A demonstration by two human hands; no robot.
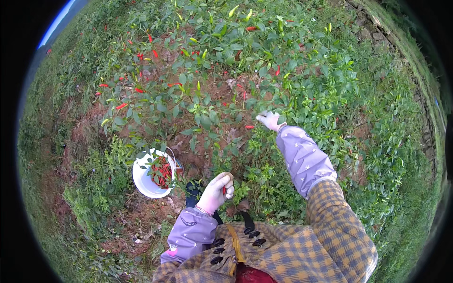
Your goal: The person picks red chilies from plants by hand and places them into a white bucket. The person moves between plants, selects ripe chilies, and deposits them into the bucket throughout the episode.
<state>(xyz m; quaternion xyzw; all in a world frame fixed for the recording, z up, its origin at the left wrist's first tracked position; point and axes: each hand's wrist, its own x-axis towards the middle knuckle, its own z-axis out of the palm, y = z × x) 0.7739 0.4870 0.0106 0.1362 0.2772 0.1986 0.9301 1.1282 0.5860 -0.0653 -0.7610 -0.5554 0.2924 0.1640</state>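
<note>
My left hand (216, 191), in a pale work glove, is curled in front of my body. A red chili pepper (224, 190) shows between its fingers. Out to the right, my right hand (270, 121), also gloved, reaches into the chili plants (293, 100). Leaves and blur obscure its fingertips, so whether they grip anything is unclear. Just below and left of those fingers hangs a red chili pepper (250, 127). To the left of my left hand stands a white bucket (141, 170), with many red chilies (162, 173) inside and some leaves across its opening.
Chili plants bearing red peppers (121, 106) and green peppers (233, 11) spread ahead and on both sides. Reddish soil (141, 219) shows between them. A stony edge (377, 30) runs along the far right. Stems lean close to the bucket's handle (172, 152).
</note>
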